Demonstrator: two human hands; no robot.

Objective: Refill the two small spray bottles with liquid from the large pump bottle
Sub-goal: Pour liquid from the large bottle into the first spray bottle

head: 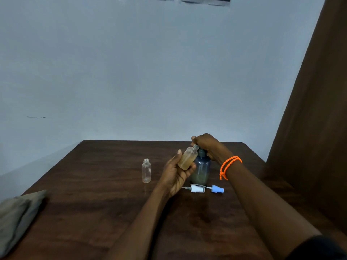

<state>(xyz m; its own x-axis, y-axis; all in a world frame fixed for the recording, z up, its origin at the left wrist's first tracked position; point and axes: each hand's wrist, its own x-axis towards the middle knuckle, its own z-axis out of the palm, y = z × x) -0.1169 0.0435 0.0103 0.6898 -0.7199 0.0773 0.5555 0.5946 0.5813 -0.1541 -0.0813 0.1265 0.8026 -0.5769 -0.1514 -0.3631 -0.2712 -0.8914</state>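
The left hand grips a tilted small spray bottle, its mouth at the spout of the large pump bottle on the desk. The right hand curls over the pump head. First fill is under way; next, the empty bottle.

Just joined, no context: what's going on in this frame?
A person is refilling small spray bottles at a wooden table. The left hand holds one small bottle, partly full of amber liquid, tilted with its mouth at the nozzle of the large pump bottle. The right hand rests on the pump head. The second small bottle stands upright, open and empty. Two spray caps, white and blue, lie on the table.
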